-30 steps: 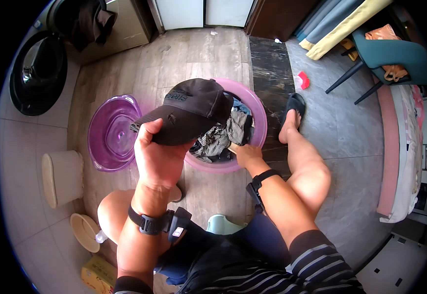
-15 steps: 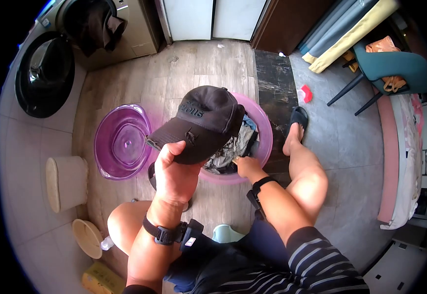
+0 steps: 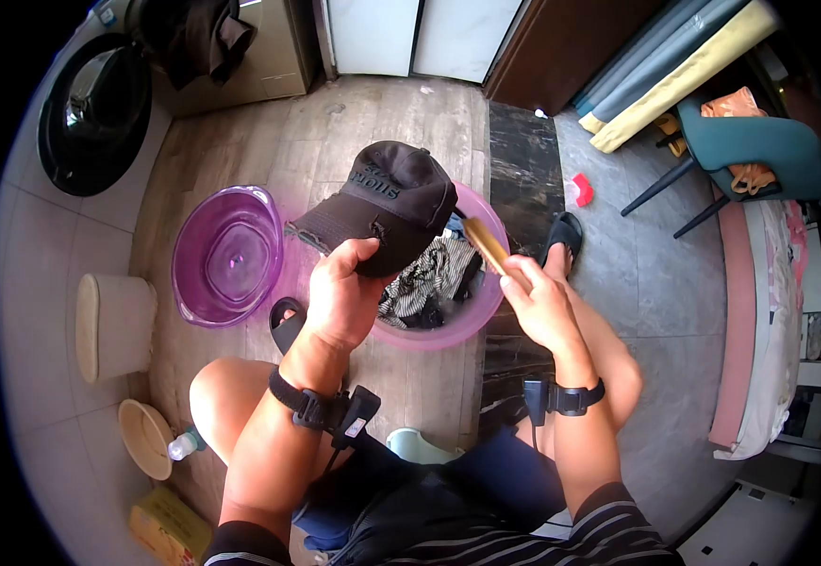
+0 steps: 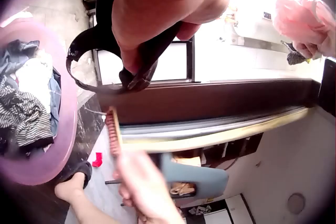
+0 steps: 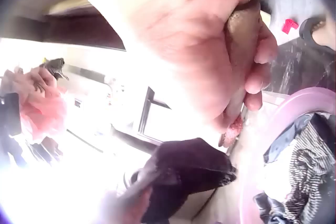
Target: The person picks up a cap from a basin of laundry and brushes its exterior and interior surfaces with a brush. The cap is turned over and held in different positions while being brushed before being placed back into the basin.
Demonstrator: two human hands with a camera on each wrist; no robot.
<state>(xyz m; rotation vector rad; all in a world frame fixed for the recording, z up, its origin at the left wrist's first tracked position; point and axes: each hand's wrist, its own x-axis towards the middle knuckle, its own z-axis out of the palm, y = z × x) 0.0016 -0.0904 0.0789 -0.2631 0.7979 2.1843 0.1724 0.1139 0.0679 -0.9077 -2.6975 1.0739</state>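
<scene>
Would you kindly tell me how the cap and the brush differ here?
The cap is dark and bulky, while the brush is light brown and slim. The cap carries lettering; the brush has reddish bristles. The left hand holds the cap, whereas the right hand grips the brush. Both are held up, off the floor.

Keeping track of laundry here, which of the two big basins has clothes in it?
The pink basin, partly hidden by the cap in the head view; striped clothes lie inside it, whereas the purple basin to its left shows a bare bottom.
</scene>
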